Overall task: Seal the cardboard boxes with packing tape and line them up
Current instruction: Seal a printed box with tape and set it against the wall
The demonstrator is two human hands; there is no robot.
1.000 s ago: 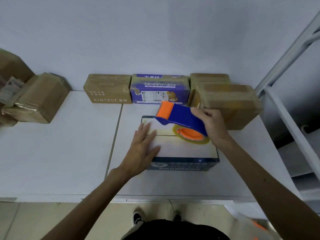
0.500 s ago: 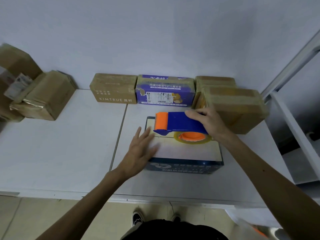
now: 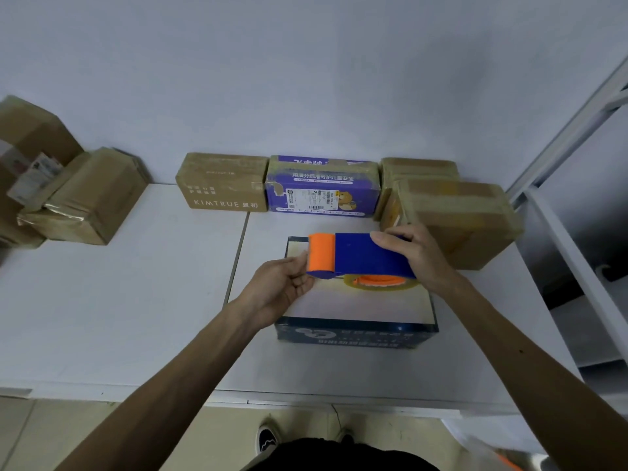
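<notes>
A flat box with a white top and dark blue sides (image 3: 360,311) lies on the white table (image 3: 119,300) in front of me. Above it my right hand (image 3: 418,256) grips the blue handle of a blue and orange tape dispenser (image 3: 356,254), held level over the box's far half. My left hand (image 3: 282,287) is raised off the box, palm turned up, with its fingers at the dispenser's orange front end; whether they pinch the tape is hidden. Against the wall stand a brown KIMTRUE box (image 3: 221,181), a purple printed box (image 3: 323,186) and two brown taped boxes (image 3: 452,215).
More brown boxes (image 3: 78,205) are piled at the table's left end. A white metal shelf frame (image 3: 577,253) runs along the right side. The table's front edge is near my feet.
My left hand lifted off the box top, turned palm up and came to the dispenser's orange end. The dispenser swung level and shifted left over the box.
</notes>
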